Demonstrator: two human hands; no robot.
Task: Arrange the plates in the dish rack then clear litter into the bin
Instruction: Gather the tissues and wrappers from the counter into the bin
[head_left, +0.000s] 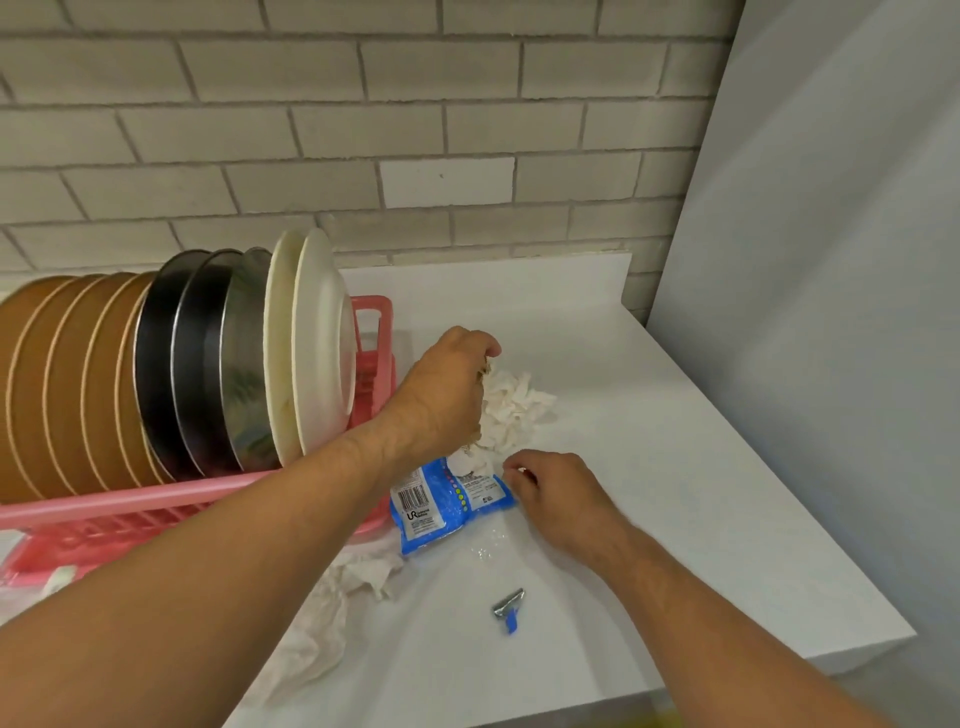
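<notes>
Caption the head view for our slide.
Plates racked, left hand grips crumpled tissue while right hand reaches the blue wrapper.

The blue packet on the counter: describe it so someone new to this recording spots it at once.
Find the pink dish rack full of upright plates; the white counter runs off its right end. There, just this side of the crumpled white tissue, lies the blue packet. Unlike the plain white tissue, it is bright blue with a printed barcode.
</notes>
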